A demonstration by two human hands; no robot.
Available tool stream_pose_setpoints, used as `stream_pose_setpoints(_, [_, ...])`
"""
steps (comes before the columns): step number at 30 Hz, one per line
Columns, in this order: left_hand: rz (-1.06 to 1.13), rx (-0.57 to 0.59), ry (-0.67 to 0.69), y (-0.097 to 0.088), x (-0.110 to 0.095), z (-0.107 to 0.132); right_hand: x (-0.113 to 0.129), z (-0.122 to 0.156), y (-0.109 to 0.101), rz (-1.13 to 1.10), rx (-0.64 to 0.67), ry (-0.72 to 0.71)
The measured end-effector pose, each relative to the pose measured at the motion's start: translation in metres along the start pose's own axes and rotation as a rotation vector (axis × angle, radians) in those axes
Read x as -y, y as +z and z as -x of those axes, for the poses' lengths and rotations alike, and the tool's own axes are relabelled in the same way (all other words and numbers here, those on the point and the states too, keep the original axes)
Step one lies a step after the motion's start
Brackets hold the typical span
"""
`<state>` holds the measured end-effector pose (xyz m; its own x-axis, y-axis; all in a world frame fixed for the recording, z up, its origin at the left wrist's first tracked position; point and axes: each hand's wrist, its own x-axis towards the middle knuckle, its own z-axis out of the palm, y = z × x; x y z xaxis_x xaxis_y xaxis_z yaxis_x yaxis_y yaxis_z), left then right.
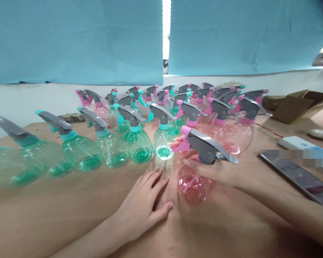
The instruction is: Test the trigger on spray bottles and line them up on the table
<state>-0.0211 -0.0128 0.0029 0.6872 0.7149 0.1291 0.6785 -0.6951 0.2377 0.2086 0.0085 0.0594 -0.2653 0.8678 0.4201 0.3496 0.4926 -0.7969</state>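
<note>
My right hand (207, 172) is wrapped around the neck of a pink spray bottle (195, 188) with a grey and pink trigger head. The bottle is upright, and its nozzle points left and away from me. Flat on the table (83, 218) lies my left hand (142, 204), its fingers spread and holding nothing. Just beyond its fingertips stands a row of green spray bottles, among them a near one (139, 145) and a clear green one (163, 143). Behind the held bottle are several pink spray bottles, one of them at the right (239, 134).
More pink and green spray bottles crowd the back of the table. To the right lie a phone (296, 179), a white box (298, 142) and a white mouse-like object (320, 134). An open cardboard box (296, 104) sits at the back right. Blue curtains (75, 39) hang behind.
</note>
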Motion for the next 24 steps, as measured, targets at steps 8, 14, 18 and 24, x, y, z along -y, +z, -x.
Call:
stream_pose_setpoints(8, [0.013,-0.014,0.009,0.001,0.0,-0.001,-0.003,-0.001,-0.002,0.06,0.012,-0.019])
stream_pose_setpoints(14, [-0.015,0.005,0.002,0.0,0.0,-0.001,-0.011,0.0,-0.003,0.078,0.072,-0.003])
stream_pose_setpoints(18, [-0.015,0.012,-0.001,0.001,0.0,0.0,-0.011,0.004,-0.002,0.085,0.01,0.021])
stream_pose_setpoints(24, [-0.013,0.01,0.001,0.0,0.0,0.0,-0.008,0.002,-0.003,0.039,0.044,0.007])
